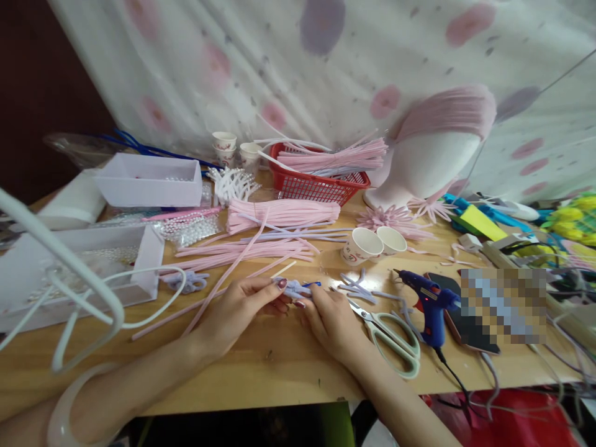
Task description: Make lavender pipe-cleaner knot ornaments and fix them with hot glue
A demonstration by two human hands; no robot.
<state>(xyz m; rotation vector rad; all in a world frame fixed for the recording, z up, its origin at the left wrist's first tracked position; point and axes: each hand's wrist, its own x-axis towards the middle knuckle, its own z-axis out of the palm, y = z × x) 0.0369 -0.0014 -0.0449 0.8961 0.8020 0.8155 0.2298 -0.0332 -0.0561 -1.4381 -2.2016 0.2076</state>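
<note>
Between my two hands is a small twisted lavender pipe-cleaner piece (293, 289), held just above the wooden table. My left hand (246, 307) pinches its left end between thumb and fingers. Its right end is in my right hand (333, 320), whose fingers are closed around it and partly hidden. A small dark blue bit (313, 284) shows by the right fingertips; what it is I cannot tell. Scissors (388, 338) with pale green handles lie against the right side of my right hand. Short lavender pipe-cleaner cuttings (356, 287) lie beyond it. A looped lavender pipe-cleaner shape (189, 281) rests left of my left hand.
A blue glue gun (431, 304) stands at right beside a dark phone-like slab (470, 329). Paper cups (362, 245), pink pipe-cleaner bundles (284, 214) and a red basket (321, 186) sit behind. White cable loops (112, 304) and white trays (153, 267) occupy the left; a foam head (428, 155) stands back right.
</note>
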